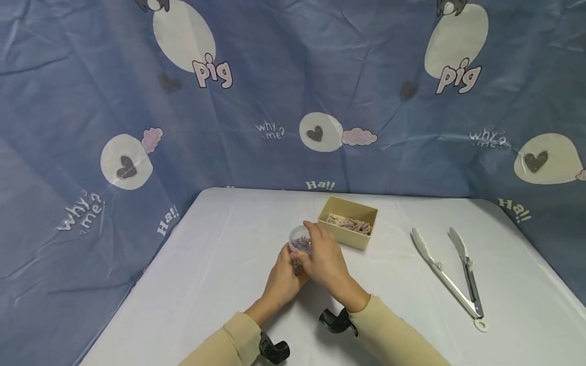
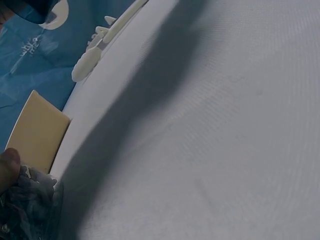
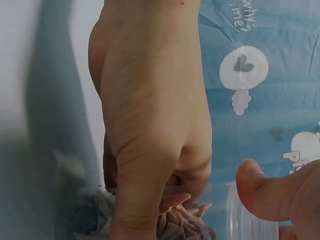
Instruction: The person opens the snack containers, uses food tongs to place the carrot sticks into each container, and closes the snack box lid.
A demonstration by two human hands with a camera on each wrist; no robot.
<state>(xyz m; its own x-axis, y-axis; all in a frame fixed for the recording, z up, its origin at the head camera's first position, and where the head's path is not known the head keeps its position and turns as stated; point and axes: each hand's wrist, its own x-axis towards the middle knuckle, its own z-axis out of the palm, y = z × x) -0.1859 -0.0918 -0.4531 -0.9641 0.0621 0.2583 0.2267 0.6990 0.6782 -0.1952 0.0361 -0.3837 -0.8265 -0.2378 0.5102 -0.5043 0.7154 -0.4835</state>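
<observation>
A clear plastic jar [image 1: 298,265], part-filled with small greyish-brown pieces, stands upright in my left hand [image 1: 282,281]. The left hand's fingers wrap round its side, as the right wrist view also shows. My right hand [image 1: 326,258] is at the top, its thumb and fingers round a translucent round lid [image 3: 252,215] at the jar's mouth. Whether the lid is seated on the rim I cannot tell. In the left wrist view only a thumb [image 2: 9,167] and part of the jar show at the lower left corner.
Just behind the hands, to the right, a beige rectangular box [image 1: 345,237] holds similar small pieces [image 1: 350,223]. Farther right, metal tongs [image 1: 450,287] with pale tips lie spread on the white tabletop [image 1: 220,244]. A blue printed cloth [image 1: 274,91] hangs behind.
</observation>
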